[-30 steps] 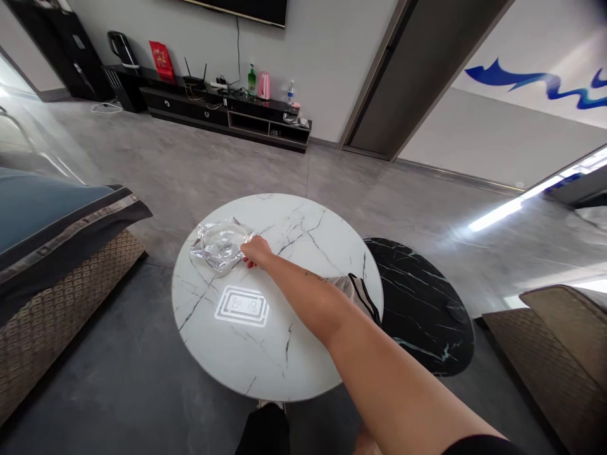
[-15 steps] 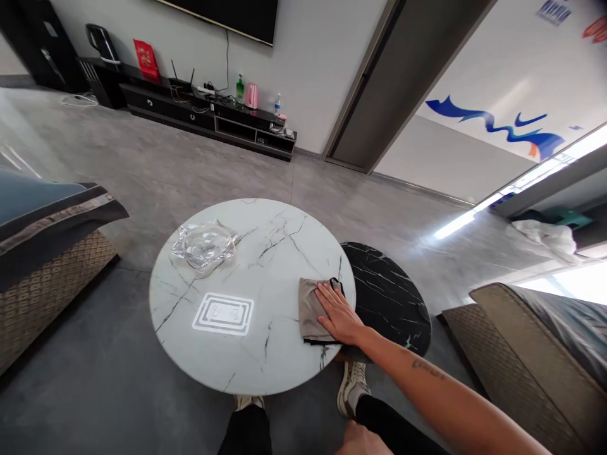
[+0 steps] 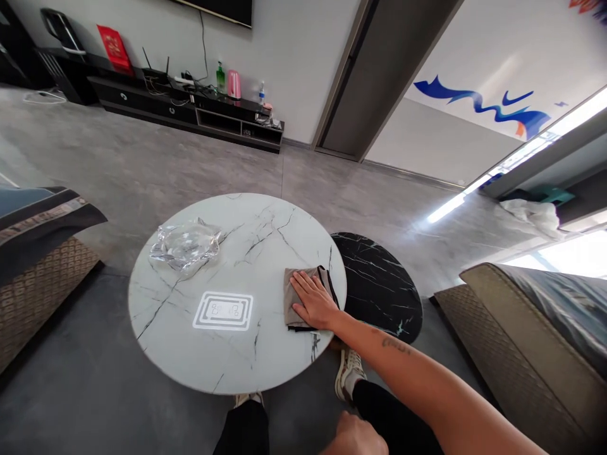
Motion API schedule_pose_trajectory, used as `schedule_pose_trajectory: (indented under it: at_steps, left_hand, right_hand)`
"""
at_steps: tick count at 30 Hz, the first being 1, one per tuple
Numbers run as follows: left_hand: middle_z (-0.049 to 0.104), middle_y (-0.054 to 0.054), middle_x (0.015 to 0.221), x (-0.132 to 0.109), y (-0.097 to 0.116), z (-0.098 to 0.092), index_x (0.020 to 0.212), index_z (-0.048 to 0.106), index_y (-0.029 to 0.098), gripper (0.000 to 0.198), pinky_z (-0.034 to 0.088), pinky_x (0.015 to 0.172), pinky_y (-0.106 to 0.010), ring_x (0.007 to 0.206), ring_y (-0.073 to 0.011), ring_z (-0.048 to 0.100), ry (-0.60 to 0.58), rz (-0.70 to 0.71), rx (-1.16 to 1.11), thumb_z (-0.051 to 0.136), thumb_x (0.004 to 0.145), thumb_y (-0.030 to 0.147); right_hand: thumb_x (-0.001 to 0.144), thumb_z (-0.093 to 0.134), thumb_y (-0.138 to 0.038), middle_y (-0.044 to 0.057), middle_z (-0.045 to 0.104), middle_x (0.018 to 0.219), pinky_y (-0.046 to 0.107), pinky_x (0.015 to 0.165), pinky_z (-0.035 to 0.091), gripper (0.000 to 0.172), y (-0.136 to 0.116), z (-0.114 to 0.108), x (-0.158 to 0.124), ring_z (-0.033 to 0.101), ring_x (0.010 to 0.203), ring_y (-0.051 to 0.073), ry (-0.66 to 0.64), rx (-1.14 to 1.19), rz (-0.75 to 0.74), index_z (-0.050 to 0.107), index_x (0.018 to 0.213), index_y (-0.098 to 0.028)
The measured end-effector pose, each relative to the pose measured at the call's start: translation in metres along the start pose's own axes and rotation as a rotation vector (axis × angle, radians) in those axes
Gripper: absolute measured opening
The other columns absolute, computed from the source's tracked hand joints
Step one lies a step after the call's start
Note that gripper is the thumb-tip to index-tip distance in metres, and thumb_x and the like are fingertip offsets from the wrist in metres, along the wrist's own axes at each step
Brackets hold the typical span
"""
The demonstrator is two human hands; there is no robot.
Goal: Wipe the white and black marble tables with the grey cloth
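Observation:
My right hand (image 3: pixel 315 300) lies flat on a folded grey-brown cloth (image 3: pixel 293 319) with black edging, its fingers stretched out and slightly spread. The cloth rests near the right edge of a round white marble-patterned table (image 3: pixel 232 253). At the bottom edge of the view my left hand (image 3: pixel 358 436) is curled like a fist, partly cut off by the frame. Whatever its fingers might hold is hidden. A clear glass dish with a wavy rim (image 3: pixel 186 245) stands on the table's far left part, away from both hands.
A lower black marble-patterned table (image 3: pixel 379 284) sits partly under the white one at the right. Sofas flank the tables at left (image 3: pixel 42 291) and right (image 3: pixel 531 328). A black TV cabinet (image 3: pixel 147 104) along the wall carries a kettle, a router and bottles.
The view has shifted, so the room sits differently in the frame. My right hand and the cloth have moved slightly away from me over the tabletop, still in contact.

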State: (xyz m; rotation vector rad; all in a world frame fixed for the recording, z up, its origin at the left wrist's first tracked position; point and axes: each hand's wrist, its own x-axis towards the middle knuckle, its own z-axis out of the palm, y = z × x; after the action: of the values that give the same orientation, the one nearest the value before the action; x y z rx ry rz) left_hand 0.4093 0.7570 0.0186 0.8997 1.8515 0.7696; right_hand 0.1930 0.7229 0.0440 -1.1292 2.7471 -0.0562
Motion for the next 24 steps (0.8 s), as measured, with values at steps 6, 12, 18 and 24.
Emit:
schedule_pose_trajectory:
  at_steps: [6,12,18,24]
  left_hand:
    - [0.082,-0.025,0.097,0.035,-0.008,0.027,0.112,0.088,0.017,0.044,0.059,0.082,-0.064,0.097,-0.0492,0.079,-0.021,-0.215,0.135,0.072,0.072,0.024]
    - [0.08,-0.031,0.121,0.028,-0.009,0.03,0.132,0.082,0.013,0.047,0.056,0.098,-0.065,0.121,-0.0481,0.075,-0.132,-0.307,0.135,0.059,0.093,0.025]
    - [0.075,-0.03,0.138,0.02,-0.011,0.01,0.146,0.074,0.011,0.056,0.05,0.112,-0.061,0.136,-0.0423,0.069,-0.149,-0.411,-0.015,0.039,0.105,0.025]
    - [0.079,-0.03,0.121,0.015,-0.015,0.019,0.132,0.082,0.014,0.048,0.052,0.104,-0.064,0.124,-0.0444,0.072,-0.01,-0.292,0.021,0.051,0.097,0.024]
  right_hand:
    - [0.115,0.039,-0.055,0.01,0.008,0.185,0.057,0.142,0.012,0.08,0.024,-0.018,0.068,0.005,0.174,0.029,0.022,-0.002,0.03,0.021,0.181,-0.014]
    - [0.117,0.037,-0.055,0.01,0.007,0.185,0.056,0.142,0.009,0.079,0.072,-0.036,0.154,0.006,0.174,0.03,0.057,0.029,0.084,0.02,0.181,-0.013]
    - [0.116,0.03,-0.06,0.006,0.005,0.186,0.057,0.142,0.009,0.079,0.133,-0.049,0.214,0.006,0.174,0.027,0.064,0.045,0.306,0.017,0.182,-0.018]
    - [0.114,0.022,-0.066,0.003,0.002,0.187,0.059,0.142,0.008,0.082,0.16,-0.049,0.208,0.002,0.174,0.028,0.074,0.056,0.492,0.015,0.183,-0.022]
